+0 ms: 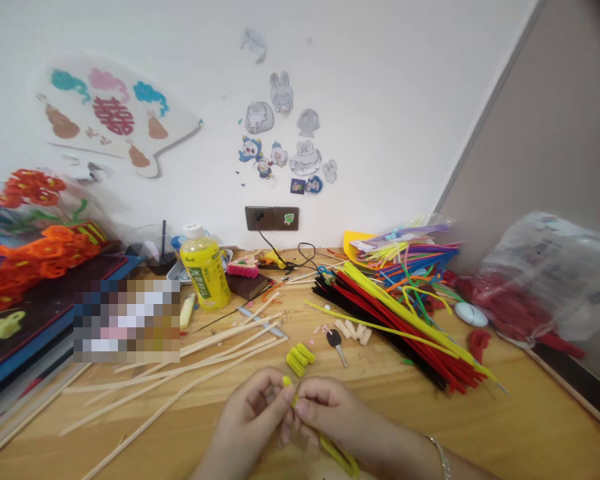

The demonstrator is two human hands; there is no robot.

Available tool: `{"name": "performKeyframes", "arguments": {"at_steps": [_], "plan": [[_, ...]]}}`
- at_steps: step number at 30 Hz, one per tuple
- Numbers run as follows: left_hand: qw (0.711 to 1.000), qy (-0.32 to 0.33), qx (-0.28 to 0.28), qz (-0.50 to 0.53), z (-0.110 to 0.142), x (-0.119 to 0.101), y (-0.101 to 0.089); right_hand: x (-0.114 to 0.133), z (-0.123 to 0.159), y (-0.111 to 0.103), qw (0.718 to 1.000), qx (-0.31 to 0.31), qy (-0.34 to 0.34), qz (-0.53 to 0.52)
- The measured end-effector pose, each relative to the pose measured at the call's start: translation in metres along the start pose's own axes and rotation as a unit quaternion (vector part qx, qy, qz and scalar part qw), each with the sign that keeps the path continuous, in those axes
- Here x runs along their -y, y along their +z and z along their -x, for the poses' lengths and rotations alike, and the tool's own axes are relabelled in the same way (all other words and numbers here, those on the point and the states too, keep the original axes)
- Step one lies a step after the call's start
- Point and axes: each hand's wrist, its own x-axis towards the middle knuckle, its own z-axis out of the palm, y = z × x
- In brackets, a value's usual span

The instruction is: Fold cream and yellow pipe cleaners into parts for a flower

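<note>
Left hand (250,417) and right hand (333,417) pinch, fingers clamped together, a light, bendable yellow chenille pipe cleaner (336,450) at 6 o'clock; soft and fuzzy, it looks best held near its end.

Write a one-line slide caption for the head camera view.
Left hand and right hand hold a yellow pipe cleaner over a wooden table, near coiled yellow pieces and heaped pipe cleaners.

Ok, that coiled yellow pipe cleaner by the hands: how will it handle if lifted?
The coiled yellow pipe cleaner looks light; its fuzz probably grips, it likely bends rather than snaps, and its lumpy shape seems unlikely to roll.
</note>
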Motion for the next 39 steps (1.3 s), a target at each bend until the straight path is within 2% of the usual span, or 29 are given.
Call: {"name": "performKeyframes", "arguments": {"at_steps": [8,13,18,25,29,36,39], "plan": [[1.0,-0.021,-0.002,-0.003,0.0,-0.005,0.002,-0.001,-0.001,0.0,1.0,-0.015,-0.014,-0.005],[1.0,-0.007,0.008,-0.008,0.001,-0.002,-0.002,0.0,0.0,0.002,1.0,-0.005,0.001,-0.013],[0.997,0.005,-0.054,0.057,0.002,-0.005,-0.007,0.008,-0.001,0.0,0.999,-0.025,0.004,0.03],[0.991,0.059,-0.102,0.068,0.007,-0.03,-0.013,0.024,0.0,-0.01,0.994,-0.074,-0.006,0.074],[0.987,0.088,-0.117,0.063,0.009,-0.036,-0.015,0.024,0.001,-0.019,0.993,-0.107,-0.009,0.046],[0.987,0.107,-0.111,0.053,0.009,-0.034,-0.016,0.022,-0.002,-0.035,0.988,-0.144,0.019,-0.057],[0.987,0.112,-0.108,0.045,0.01,-0.033,-0.015,0.026,-0.003,-0.039,0.987,-0.153,0.018,-0.055]]}}
